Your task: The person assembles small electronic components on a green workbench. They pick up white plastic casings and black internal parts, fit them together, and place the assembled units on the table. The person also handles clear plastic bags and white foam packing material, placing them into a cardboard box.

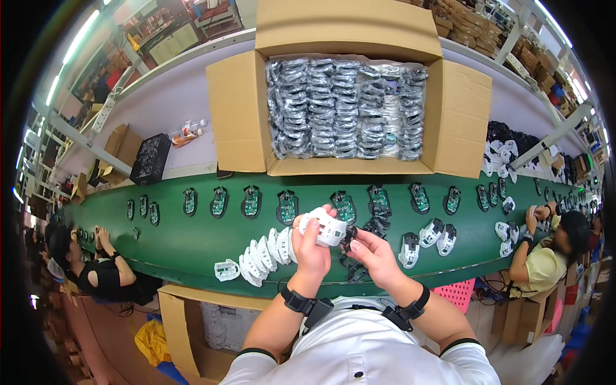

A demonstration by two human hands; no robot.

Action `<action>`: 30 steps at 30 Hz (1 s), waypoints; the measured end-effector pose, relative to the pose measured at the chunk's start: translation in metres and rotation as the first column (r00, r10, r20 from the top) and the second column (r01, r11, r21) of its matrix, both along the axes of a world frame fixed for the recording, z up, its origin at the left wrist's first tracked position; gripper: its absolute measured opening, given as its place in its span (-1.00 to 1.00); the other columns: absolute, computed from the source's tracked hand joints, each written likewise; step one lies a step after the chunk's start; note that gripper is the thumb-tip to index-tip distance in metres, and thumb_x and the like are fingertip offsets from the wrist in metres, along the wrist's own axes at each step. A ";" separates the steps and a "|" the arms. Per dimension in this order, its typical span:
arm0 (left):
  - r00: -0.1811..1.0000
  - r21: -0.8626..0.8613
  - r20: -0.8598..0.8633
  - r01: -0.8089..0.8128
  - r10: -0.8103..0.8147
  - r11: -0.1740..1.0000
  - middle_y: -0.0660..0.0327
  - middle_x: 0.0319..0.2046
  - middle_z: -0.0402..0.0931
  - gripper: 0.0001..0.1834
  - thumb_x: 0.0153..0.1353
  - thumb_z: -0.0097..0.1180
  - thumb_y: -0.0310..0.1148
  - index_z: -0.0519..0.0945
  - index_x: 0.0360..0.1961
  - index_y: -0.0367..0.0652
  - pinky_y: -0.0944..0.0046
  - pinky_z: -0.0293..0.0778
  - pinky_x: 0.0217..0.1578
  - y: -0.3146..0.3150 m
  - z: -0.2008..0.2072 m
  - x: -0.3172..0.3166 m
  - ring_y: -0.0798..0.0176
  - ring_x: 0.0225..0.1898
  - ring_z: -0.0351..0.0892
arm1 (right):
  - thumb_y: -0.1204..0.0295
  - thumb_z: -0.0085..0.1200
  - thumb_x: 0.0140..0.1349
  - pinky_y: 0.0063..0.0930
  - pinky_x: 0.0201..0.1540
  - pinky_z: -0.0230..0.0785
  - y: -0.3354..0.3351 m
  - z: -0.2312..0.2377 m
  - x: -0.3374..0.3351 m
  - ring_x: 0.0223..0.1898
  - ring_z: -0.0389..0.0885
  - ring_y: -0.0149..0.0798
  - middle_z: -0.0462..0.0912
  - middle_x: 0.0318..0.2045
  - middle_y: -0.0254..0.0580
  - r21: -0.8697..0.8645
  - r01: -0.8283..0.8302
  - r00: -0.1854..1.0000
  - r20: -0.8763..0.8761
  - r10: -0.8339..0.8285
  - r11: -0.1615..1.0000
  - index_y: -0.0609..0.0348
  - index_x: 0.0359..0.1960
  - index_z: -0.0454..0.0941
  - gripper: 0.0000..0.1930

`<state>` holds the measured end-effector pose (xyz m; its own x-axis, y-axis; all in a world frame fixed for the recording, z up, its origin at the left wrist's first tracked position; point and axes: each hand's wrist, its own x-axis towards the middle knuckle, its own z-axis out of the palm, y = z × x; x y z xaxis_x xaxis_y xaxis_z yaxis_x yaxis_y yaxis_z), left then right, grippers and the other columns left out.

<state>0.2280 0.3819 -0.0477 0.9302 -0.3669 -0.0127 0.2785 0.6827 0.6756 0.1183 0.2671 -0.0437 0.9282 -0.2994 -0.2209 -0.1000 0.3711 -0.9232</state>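
Note:
My left hand [310,251] is closed around a white plastic mouse shell [330,230], held up over the green table. In my right hand [378,259], thumb and fingers pinch a small black plastic part [348,239] against the shell's right end. How far the two fit together cannot be seen. A fanned row of white shells [262,254] lies left of my left hand. Black plastic parts [377,224] are heaped beside and partly behind my right hand. To the right lie several white shells with black parts on them [409,250].
Mouse bases with green circuit boards [251,201] line the table's [186,240] far side. Beyond stands an open carton [346,168] of bagged pieces. Another carton [173,308] is below the near edge. Co-workers sit at left [102,273] and right [545,250].

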 end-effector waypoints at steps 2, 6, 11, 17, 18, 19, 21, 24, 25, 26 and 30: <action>0.996 -0.020 0.071 0.053 -0.052 0.998 -0.05 0.10 0.51 -0.54 0.39 0.03 -0.28 0.37 0.22 -0.32 0.04 0.47 0.17 0.004 -0.002 0.001 0.06 0.12 0.54 | 0.34 0.12 0.41 -0.44 0.08 0.49 0.002 0.006 0.004 0.01 0.62 -0.35 0.64 0.01 -0.16 -0.008 0.010 0.999 -0.034 -0.010 1.000 0.38 0.25 0.41 -0.53; 0.949 0.102 0.256 0.160 -0.181 0.982 0.04 0.07 0.53 -0.44 0.39 0.06 -0.28 0.33 0.32 -0.38 0.18 0.43 0.17 0.011 0.002 -0.005 0.20 0.09 0.54 | 0.33 0.24 0.34 -0.49 0.02 0.50 0.003 0.027 0.002 -0.05 0.64 -0.36 0.68 -0.08 -0.12 0.040 0.025 0.985 -0.170 -0.018 0.999 0.52 0.24 0.40 -0.43; 0.914 0.165 0.290 0.243 -0.283 0.956 0.01 0.06 0.51 -0.44 0.39 0.01 -0.19 0.36 0.25 -0.40 0.10 0.44 0.17 0.015 0.012 -0.007 0.13 0.10 0.53 | 0.35 0.27 0.32 -0.48 0.01 0.52 0.001 0.029 0.000 -0.05 0.64 -0.37 0.66 -0.06 -0.18 0.086 -0.013 0.997 -0.076 0.019 0.996 0.45 0.25 0.39 -0.43; 0.951 0.018 0.178 0.255 -0.254 0.967 0.00 0.06 0.48 -0.45 0.42 -0.04 -0.15 0.34 0.25 -0.38 0.08 0.43 0.17 0.018 0.028 -0.024 0.10 0.11 0.50 | 0.40 0.27 0.30 -0.40 0.06 0.56 0.011 0.020 0.000 -0.01 0.63 -0.36 0.63 -0.01 -0.21 0.279 -0.055 0.998 0.028 0.049 0.959 0.34 0.17 0.44 -0.53; 0.954 0.019 0.190 0.231 -0.230 0.973 0.00 0.06 0.47 -0.45 0.43 -0.04 -0.15 0.34 0.26 -0.37 0.08 0.42 0.17 0.018 0.030 -0.026 0.10 0.11 0.49 | 0.40 0.27 0.30 -0.41 0.05 0.56 0.010 0.025 0.001 -0.01 0.63 -0.36 0.63 -0.01 -0.21 0.267 -0.060 0.998 0.030 0.054 0.962 0.34 0.16 0.44 -0.54; 0.952 0.054 0.209 0.217 -0.224 0.975 0.01 0.08 0.45 -0.43 0.43 -0.04 -0.14 0.31 0.28 -0.36 0.08 0.41 0.18 0.020 0.032 -0.027 0.11 0.12 0.48 | 0.40 0.27 0.30 -0.41 0.04 0.56 0.010 0.030 0.001 -0.01 0.63 -0.36 0.62 -0.01 -0.21 0.254 -0.065 0.998 0.031 0.059 0.965 0.34 0.16 0.45 -0.55; 0.949 0.039 0.237 0.203 -0.207 0.978 -0.01 0.13 0.44 -0.44 0.44 -0.06 -0.20 0.28 0.31 -0.38 0.09 0.40 0.21 0.020 0.028 -0.032 0.12 0.17 0.47 | 0.42 0.28 0.29 -0.44 -0.02 0.57 0.008 0.030 0.001 -0.05 0.64 -0.38 0.65 -0.06 -0.24 0.250 -0.058 0.998 0.028 0.053 0.967 0.33 0.13 0.47 -0.57; 0.946 0.065 0.196 0.248 -0.256 0.966 -0.02 0.10 0.49 -0.44 0.42 -0.02 -0.15 0.36 0.25 -0.39 0.07 0.42 0.21 0.021 0.029 -0.031 0.09 0.15 0.51 | 0.37 0.31 0.28 -0.47 -0.07 0.56 0.002 0.031 -0.002 -0.11 0.64 -0.42 0.66 -0.12 -0.29 0.169 -0.097 0.995 0.000 0.098 0.981 0.32 0.09 0.49 -0.57; 0.944 0.080 0.169 0.274 -0.284 0.958 -0.02 0.07 0.51 -0.44 0.40 0.01 -0.11 0.40 0.21 -0.38 0.05 0.44 0.20 0.021 0.030 -0.027 0.07 0.12 0.54 | 0.36 0.35 0.24 -0.45 -0.08 0.57 0.003 0.029 -0.004 -0.13 0.66 -0.40 0.67 -0.15 -0.28 0.042 -0.054 0.998 0.010 0.054 0.998 0.31 0.07 0.50 -0.56; 0.903 0.078 0.193 0.377 -0.385 0.923 -0.02 0.03 0.55 -0.46 0.39 0.03 -0.10 0.45 0.15 -0.38 0.05 0.44 0.20 0.025 0.028 -0.016 0.07 0.10 0.56 | 0.35 0.38 0.21 -0.44 -0.09 0.57 0.007 0.025 -0.005 -0.16 0.67 -0.38 0.68 -0.17 -0.27 -0.085 -0.009 1.000 0.025 0.012 0.996 0.30 0.06 0.51 -0.54; 0.716 0.559 0.443 0.250 -0.540 0.790 0.00 -0.23 0.66 -0.65 0.20 0.28 -0.24 0.64 -0.09 -0.28 0.06 0.52 -0.01 0.047 0.012 0.023 0.02 -0.15 0.67 | 0.32 0.49 0.03 -0.36 -0.12 0.57 0.006 0.041 -0.006 -0.21 0.69 -0.24 0.69 -0.22 -0.17 -0.937 0.182 0.978 0.203 0.041 0.297 0.25 0.05 0.52 -0.43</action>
